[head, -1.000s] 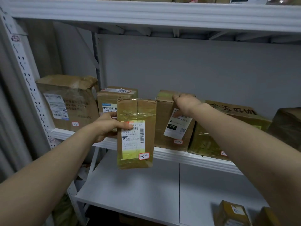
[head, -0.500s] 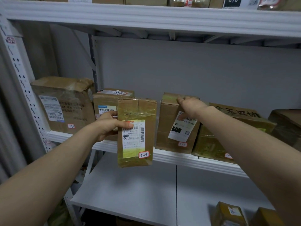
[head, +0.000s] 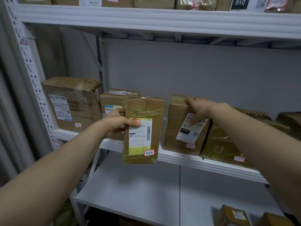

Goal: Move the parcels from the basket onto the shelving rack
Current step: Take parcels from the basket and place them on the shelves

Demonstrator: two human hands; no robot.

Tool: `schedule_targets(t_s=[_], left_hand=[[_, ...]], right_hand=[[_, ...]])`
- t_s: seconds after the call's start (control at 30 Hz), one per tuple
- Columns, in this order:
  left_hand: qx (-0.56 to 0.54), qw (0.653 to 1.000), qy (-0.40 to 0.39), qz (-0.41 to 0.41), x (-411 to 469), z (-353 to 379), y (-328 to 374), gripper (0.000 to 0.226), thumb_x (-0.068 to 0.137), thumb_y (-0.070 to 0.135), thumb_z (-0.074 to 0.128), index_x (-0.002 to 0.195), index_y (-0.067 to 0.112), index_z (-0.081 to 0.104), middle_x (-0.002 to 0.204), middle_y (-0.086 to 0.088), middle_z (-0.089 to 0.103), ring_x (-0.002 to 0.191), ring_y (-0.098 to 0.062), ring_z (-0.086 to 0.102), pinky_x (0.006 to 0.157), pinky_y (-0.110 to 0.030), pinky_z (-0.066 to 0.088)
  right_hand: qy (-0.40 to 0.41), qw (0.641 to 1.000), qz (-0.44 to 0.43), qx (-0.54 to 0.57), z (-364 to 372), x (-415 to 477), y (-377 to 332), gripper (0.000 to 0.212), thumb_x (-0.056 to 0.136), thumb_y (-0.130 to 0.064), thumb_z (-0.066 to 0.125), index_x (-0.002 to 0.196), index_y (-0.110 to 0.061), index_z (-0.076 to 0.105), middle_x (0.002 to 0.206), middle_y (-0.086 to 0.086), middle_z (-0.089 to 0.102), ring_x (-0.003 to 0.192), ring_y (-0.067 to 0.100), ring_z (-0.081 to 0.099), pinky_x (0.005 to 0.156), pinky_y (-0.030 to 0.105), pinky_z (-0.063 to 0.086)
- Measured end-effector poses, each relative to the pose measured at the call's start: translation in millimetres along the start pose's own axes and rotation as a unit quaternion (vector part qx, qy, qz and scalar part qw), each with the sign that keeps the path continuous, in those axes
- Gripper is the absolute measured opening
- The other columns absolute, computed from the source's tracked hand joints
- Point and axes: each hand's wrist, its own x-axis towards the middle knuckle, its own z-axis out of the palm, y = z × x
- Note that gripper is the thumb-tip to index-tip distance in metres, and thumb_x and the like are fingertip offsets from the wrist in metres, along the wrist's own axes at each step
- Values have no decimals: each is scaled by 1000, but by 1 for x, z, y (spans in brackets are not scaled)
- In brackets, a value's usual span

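Note:
My left hand [head: 118, 122] grips a tall brown taped parcel [head: 143, 129] by its left edge, thumb across the white label. The parcel hangs upright in front of the middle shelf's edge [head: 179, 158] of the white shelving rack. My right hand [head: 197, 110] lies on the top right corner of a brown box with an "010" label [head: 180, 128], fingers curled over its top and front. That box stands on the middle shelf, with a gap between it and the boxes to the left. The basket is out of view.
On the middle shelf stand a large dented box [head: 73, 103], a smaller box [head: 112, 105] behind the held parcel, and a taped flat box [head: 224, 144] at right. The lower shelf [head: 146, 193] carries small boxes [head: 232, 215] at front right. The top shelf is full.
My right hand has drawn the "010" box a little to the right, widening the gap. The left hand keeps the parcel in nearly the same place.

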Motion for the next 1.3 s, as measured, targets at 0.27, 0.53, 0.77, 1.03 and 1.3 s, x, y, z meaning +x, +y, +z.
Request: schedule_targets(t_s=[0.27, 0.53, 0.77, 1.03, 1.3], left_hand=[[10, 999, -18, 32, 0, -1, 20, 59, 66, 2, 81, 116, 17, 52, 104, -1, 68, 93, -16, 65, 64, -25, 49], [-70, 993, 15, 97, 12, -23, 25, 68, 77, -15, 52, 140, 9, 44, 114, -3, 63, 96, -13, 62, 69, -20, 52], [484, 827, 202, 203, 42, -46, 15, 75, 80, 6, 57, 148, 15, 30, 152, -11, 30, 141, -28, 23, 117, -38, 21], [600, 762, 147, 195, 67, -33, 16, 86, 83, 15, 58, 154, 22, 10, 159, -9, 13, 147, -27, 4, 120, -43, 1], [604, 757, 135, 209, 73, -29, 11, 76, 80, 19, 60, 149, 16, 26, 150, -12, 33, 142, -29, 23, 120, -47, 3]], right_hand=[[-1, 961, -164, 225, -50, -12, -66, 120, 65, -48, 80, 154, -19, 4, 160, 0, 11, 146, 20, 15, 114, 28, 17], [73, 946, -178, 259, -55, -5, -78, 82, 75, -27, 79, 144, -16, 36, 137, 4, 49, 122, 19, 47, 95, 26, 36], [111, 972, -102, 180, -44, 9, -83, 94, 70, -38, 82, 146, -25, 28, 138, 8, 38, 125, 28, 43, 101, 39, 40], [122, 985, -67, 102, -27, 20, -96, 91, 72, -51, 76, 145, -26, 28, 139, 8, 39, 130, 30, 38, 110, 46, 27], [137, 989, -46, 1, -7, 27, -99, 88, 74, -62, 68, 144, -26, 30, 140, 9, 43, 134, 32, 32, 114, 48, 7]])
